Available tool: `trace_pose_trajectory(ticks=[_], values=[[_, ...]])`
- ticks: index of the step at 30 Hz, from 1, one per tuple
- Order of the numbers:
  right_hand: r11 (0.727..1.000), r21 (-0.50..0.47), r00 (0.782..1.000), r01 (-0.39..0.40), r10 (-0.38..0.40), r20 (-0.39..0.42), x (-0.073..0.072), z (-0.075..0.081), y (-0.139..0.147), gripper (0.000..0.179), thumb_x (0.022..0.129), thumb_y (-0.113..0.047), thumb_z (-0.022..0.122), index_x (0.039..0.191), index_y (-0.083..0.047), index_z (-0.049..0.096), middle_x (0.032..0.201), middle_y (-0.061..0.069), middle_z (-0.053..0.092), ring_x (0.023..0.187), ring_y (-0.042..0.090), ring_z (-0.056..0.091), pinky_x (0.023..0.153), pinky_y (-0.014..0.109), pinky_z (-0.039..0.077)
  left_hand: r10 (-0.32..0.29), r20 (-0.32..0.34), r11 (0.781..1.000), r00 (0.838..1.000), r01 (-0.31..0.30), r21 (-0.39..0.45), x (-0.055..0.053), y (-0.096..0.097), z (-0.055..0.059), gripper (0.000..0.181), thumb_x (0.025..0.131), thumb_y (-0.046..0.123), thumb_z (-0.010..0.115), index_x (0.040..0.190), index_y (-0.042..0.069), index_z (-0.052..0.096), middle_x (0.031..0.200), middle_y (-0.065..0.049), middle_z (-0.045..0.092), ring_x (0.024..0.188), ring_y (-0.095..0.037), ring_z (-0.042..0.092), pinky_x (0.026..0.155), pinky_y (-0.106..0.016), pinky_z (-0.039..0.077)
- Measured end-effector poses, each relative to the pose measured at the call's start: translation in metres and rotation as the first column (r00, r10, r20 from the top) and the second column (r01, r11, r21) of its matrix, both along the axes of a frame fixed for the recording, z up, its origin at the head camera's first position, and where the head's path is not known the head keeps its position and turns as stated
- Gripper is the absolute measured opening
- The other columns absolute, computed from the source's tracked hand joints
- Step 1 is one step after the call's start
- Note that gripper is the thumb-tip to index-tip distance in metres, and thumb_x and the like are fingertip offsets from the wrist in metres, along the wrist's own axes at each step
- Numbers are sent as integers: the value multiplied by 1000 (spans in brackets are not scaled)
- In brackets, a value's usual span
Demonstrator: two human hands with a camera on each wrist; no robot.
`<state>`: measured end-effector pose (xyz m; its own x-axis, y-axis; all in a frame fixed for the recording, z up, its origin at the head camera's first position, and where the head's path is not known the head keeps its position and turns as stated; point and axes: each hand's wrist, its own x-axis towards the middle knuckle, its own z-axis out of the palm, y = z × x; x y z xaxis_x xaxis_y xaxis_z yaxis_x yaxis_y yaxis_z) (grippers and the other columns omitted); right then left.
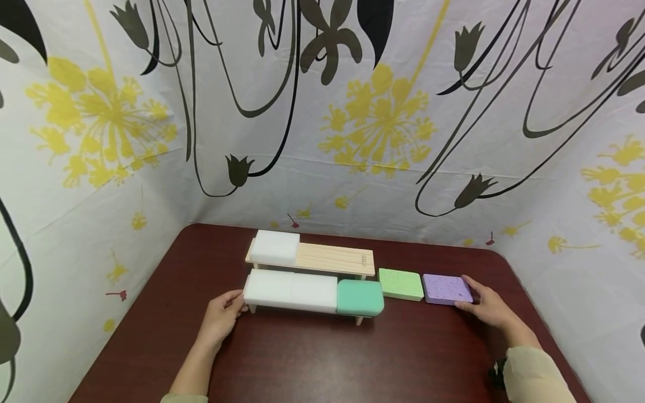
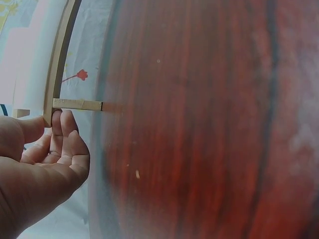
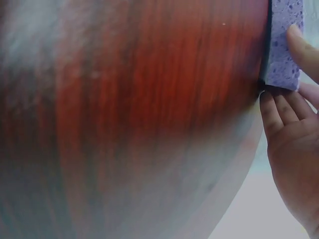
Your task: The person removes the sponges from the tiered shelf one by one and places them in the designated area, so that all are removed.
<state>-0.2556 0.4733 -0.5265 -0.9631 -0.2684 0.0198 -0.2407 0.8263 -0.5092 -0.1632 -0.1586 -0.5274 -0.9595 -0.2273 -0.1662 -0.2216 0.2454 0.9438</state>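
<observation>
The right hand (image 1: 487,305) gripped a purple sponge (image 1: 445,289) right of the front rack (image 2: 57,69), whose left end the left hand (image 1: 220,314) pinched. The sponge, seemingly light and soft, suited an edge hold.

Counted on one surface (image 1: 413,358): two wooden stands (image 1: 332,257), three white blocks (image 1: 275,247), one teal block (image 1: 360,298), one light green sponge (image 1: 400,284) and one purple sponge (image 1: 445,289). Blocks and sponges together total six. Also recorded: one left hand (image 1: 220,317), one right hand (image 1: 491,305).
</observation>
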Motion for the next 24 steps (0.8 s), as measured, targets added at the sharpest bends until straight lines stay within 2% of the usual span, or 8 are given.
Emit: trace_pose_trajectory(ticks=[7,12,15,18,20,21,24], values=[[1000,-24,1000,-6,6,4,0,0,0,84,84,-18,84,145,18,37,140,44,42,125,55,49,84,1,31,-5,-1,1000,1000,5,0,-2,0,-1,33,106,10,53,131,-9,60,104,-17,71,96,-25,68,83,-34,55],[995,-93,999,35,-31,44,2,2,-2,91,82,-21,86,146,17,33,142,44,40,125,57,49,84,2,34,-5,-7,1000,1000,5,6,-2,1,0,32,106,9,53,131,-9,60,103,-16,71,95,-25,68,82,-32,55],[991,-112,996,76,-71,46,4,6,-5,91,85,-24,84,147,16,32,143,43,41,124,57,50,86,12,44,-5,-9,1000,1000,5,5,-2,1,1,32,106,9,53,130,-10,61,102,-16,71,94,-25,68,82,-32,55],[984,-121,990,134,-129,47,6,11,-8,86,92,-31,76,150,13,30,144,41,42,126,56,49,94,35,51,-6,-9,1000,1000,6,5,-2,0,0,32,106,9,53,130,-10,61,102,-16,71,94,-25,68,82,-33,56],[979,-126,986,163,-158,50,8,15,-12,83,96,-35,71,152,11,29,145,40,41,127,56,48,97,51,50,-5,-8,1000,1000,5,5,-1,0,0,32,106,9,53,130,-10,61,102,-16,71,95,-25,68,83,-34,56],[976,-131,984,173,-167,53,8,17,-13,82,98,-36,68,152,11,28,146,40,41,128,56,48,97,54,48,-5,-7,1000,1000,5,6,-1,0,0,32,106,9,53,130,-10,61,102,-16,71,94,-25,68,83,-34,56],[971,-139,980,197,-192,47,10,23,-20,79,100,-39,64,153,8,30,148,36,41,129,53,48,96,49,50,-3,-4,1000,1000,3,10,-1,0,0,32,106,9,53,130,-10,61,101,-16,71,94,-24,67,82,-32,55]])
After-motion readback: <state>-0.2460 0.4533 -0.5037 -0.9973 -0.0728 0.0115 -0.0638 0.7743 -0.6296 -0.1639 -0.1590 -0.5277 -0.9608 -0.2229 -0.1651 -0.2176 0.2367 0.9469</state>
